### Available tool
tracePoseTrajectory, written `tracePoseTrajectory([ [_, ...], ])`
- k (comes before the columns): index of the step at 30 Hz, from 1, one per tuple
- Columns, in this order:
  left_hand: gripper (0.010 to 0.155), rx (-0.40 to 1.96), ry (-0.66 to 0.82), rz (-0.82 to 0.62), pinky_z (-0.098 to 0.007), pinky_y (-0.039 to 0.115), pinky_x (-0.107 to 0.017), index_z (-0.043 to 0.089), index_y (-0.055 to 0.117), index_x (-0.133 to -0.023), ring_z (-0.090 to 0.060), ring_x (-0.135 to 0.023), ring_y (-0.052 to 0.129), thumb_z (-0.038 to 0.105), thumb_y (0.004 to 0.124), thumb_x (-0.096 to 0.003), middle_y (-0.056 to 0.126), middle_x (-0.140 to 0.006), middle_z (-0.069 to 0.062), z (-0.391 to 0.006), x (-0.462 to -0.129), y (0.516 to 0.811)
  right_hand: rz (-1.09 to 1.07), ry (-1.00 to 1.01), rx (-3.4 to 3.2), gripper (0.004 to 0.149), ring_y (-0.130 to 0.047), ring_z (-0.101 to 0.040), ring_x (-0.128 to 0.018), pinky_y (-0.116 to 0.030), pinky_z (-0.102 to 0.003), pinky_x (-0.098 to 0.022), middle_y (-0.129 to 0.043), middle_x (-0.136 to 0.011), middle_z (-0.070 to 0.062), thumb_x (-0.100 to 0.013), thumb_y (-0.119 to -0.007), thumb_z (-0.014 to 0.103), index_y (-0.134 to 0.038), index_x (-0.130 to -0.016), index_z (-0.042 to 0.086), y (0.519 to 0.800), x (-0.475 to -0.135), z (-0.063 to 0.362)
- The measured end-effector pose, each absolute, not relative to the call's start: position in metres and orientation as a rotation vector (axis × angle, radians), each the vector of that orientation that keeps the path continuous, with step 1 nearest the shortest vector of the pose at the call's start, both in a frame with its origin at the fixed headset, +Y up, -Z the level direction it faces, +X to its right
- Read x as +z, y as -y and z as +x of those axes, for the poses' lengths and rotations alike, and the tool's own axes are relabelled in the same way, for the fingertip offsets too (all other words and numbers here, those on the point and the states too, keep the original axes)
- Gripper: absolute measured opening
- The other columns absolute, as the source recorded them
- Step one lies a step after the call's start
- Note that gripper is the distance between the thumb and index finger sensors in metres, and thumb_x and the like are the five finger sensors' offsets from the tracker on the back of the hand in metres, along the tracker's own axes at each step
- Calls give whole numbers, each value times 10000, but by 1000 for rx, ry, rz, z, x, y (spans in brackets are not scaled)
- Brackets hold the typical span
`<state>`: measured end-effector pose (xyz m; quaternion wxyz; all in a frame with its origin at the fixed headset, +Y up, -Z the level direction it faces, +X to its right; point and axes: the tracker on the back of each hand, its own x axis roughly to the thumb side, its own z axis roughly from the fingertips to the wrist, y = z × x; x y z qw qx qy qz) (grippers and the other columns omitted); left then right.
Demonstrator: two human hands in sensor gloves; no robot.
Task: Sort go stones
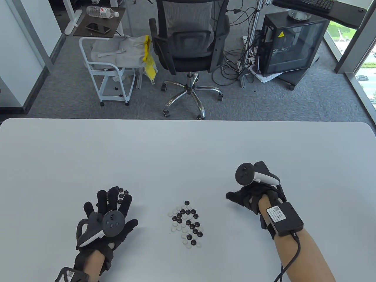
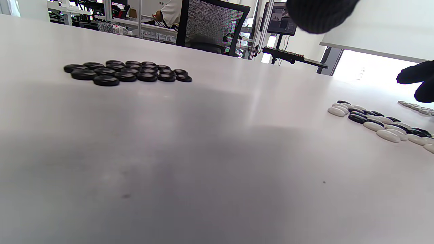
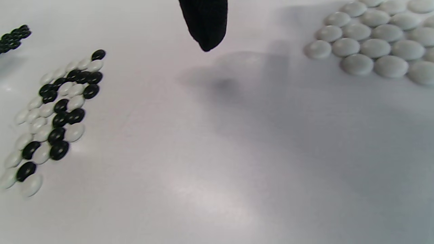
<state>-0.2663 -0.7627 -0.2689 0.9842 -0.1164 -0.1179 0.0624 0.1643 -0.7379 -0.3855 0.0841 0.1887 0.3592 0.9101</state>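
A mixed heap of black and white Go stones (image 1: 186,224) lies between my hands, near the table's front edge. My left hand (image 1: 113,202) lies flat with its fingers spread and straight. Its fingertips reach a small group of black stones (image 1: 122,192), seen as a tidy cluster (image 2: 125,72) in the left wrist view. My right hand (image 1: 239,194) rests to the right of the heap, thumb pointing left, holding nothing. Beneath it, hidden in the table view, lies a cluster of white stones (image 3: 373,44). One gloved finger (image 3: 205,23) hangs above the bare table.
The white table (image 1: 188,152) stretches wide behind the stones. Beyond its far edge stand an office chair (image 1: 188,44), a white trolley (image 1: 108,67) and a black computer case (image 1: 290,44) on grey carpet.
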Motion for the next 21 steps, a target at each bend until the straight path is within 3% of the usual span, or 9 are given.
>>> tracePoseTrajectory([
  [12,809,124,240,-229,-833,-9,-511,222,150,-1201,-551,-970,-169,586,554,-602,-138,-1150,-258,-266,-269,762,1048,-1247,2554,683,-6,-707,-920,-168,-916,-560,-123,-1133,-437,-611,-512,493,-697,-1105,58,751,-326,80],
  [21,808,128,241,-228,-833,-10,-512,223,150,-1201,-549,-972,-169,586,553,-602,-142,-1150,-258,-266,-269,762,997,-1284,2524,676,7,-706,-914,-159,-916,-557,-87,-1122,-441,-610,-508,493,-623,-1137,85,766,-333,83],
])
